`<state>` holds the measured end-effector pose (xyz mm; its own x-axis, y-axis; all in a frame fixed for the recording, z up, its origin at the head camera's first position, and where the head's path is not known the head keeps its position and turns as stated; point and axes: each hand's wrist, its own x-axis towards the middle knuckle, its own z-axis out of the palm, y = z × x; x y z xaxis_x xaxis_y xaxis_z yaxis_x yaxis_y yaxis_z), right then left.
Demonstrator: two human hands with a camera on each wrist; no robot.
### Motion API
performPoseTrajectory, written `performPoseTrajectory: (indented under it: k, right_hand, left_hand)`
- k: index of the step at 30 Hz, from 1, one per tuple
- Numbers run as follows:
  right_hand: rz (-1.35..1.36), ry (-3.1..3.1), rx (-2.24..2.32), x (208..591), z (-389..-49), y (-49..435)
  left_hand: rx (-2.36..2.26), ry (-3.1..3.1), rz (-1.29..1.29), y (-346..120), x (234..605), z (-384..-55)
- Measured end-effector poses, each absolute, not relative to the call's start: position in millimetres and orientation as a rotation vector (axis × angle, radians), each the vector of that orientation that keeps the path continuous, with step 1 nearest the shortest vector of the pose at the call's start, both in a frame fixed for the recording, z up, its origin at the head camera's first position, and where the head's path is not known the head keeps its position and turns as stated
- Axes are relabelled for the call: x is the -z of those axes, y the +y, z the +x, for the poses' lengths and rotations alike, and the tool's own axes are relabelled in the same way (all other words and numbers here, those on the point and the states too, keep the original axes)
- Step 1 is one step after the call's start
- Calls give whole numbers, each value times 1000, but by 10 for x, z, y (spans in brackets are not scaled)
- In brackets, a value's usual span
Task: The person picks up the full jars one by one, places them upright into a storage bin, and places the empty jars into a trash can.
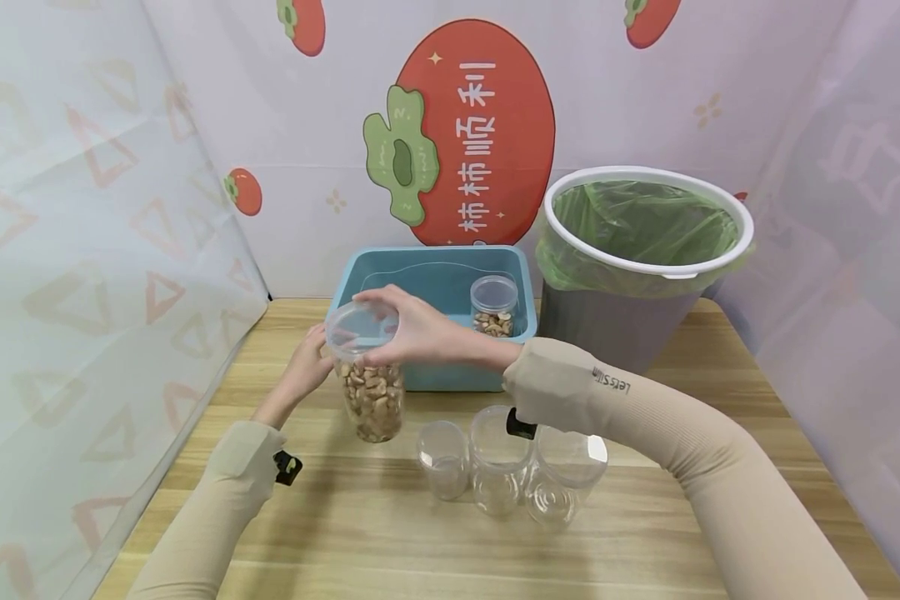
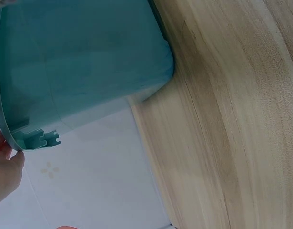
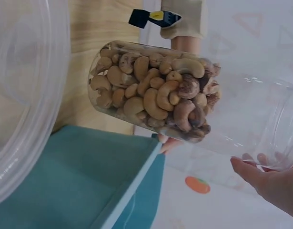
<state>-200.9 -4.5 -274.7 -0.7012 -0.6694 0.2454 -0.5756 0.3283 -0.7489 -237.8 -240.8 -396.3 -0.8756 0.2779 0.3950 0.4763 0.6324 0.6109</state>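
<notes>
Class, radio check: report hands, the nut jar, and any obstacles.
Right hand grips lid atop cashew jar. Left hand steadies the jar's side. Three empty jars stand nearby, apart; nothing blocking.

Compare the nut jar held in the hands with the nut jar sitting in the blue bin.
The held jar is taller and about half full of cashews; the jar in the bin is short, with nuts only at the bottom. The held jar is off the table, gripped by the left hand, with the right hand on its lid; the other stands untouched in the blue bin. Both are clear, lidded plastic.
</notes>
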Motion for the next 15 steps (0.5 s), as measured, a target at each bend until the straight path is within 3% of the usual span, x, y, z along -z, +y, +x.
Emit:
performPoseTrajectory:
  k: [15]
  right_hand:
    - [-1027, 2501, 1554, 2360, -2180, 230]
  left_hand:
    - [1071, -2582, -627, -2380, 3967, -2387]
